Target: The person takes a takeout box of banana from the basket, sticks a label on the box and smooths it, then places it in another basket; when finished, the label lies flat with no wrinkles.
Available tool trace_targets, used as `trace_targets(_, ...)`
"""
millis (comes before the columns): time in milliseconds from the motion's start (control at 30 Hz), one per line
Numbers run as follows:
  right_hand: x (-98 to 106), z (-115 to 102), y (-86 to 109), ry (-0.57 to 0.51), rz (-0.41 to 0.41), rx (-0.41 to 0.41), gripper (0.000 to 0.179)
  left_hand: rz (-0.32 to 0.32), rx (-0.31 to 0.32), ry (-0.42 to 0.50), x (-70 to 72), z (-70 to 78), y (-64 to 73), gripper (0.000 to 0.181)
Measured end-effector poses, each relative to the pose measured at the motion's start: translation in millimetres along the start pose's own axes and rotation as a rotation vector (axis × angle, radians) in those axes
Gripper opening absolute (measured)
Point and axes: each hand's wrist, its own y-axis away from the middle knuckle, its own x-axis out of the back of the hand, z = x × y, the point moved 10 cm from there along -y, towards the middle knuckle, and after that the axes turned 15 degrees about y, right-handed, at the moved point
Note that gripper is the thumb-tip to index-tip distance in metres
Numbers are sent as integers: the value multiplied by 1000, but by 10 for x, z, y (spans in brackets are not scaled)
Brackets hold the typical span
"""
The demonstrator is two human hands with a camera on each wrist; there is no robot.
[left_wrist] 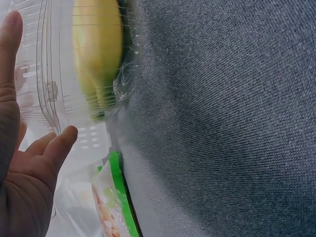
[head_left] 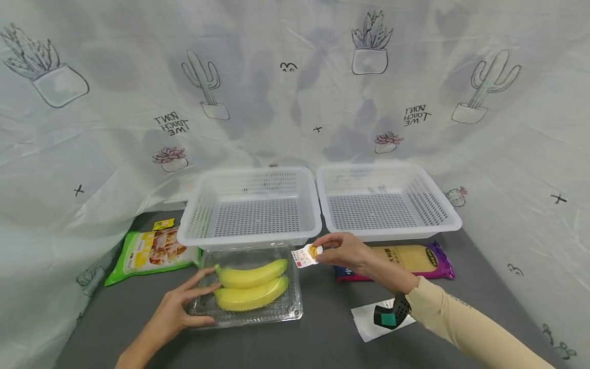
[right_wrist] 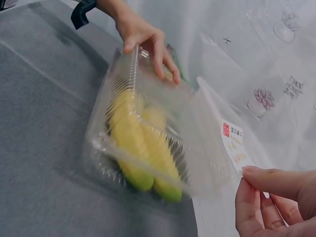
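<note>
Two yellow bananas (head_left: 251, 285) lie side by side in a clear plastic clamshell box (head_left: 295, 307), its lid down over them. My left hand (head_left: 177, 307) rests on the box's left end with fingers spread and fairly straight; in the left wrist view, fingertips touch the clear plastic (left_wrist: 54, 64). Between thumb and fingers, my right hand (head_left: 343, 251) pinches a small white label (head_left: 301, 257) with red print and a banana picture. The label is just off the box's upper right corner in the head view. Printed text on the label (right_wrist: 232, 136) faces the right wrist camera.
Two white plastic baskets (head_left: 249, 241) (head_left: 392, 233) stand behind the box. To the left lie a green-edged food bag (head_left: 152, 251) and a small yellow packet (head_left: 163, 224). A purple noodle pack (head_left: 410, 259) and white paper (head_left: 366, 323) lie around the right arm.
</note>
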Motion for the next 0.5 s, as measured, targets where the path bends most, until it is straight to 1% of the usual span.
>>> trace_targets(167, -203, -170, -172, 1, -61, 21, 31, -3, 9, 21, 9, -8, 24, 66)
trace_targets(233, -268, -231, -222, 7, -87, 30, 30, -3, 2, 24, 9, -5, 17, 66)
trace_targets(367, -391, -317, -313, 51, -151, 56, 31, -3, -21, 28, -2, 13, -7, 68)
trace_targets(500, -541, -348, -414, 99, -225, 84, 30, 1, -39, 17, -12, 35, -3, 69)
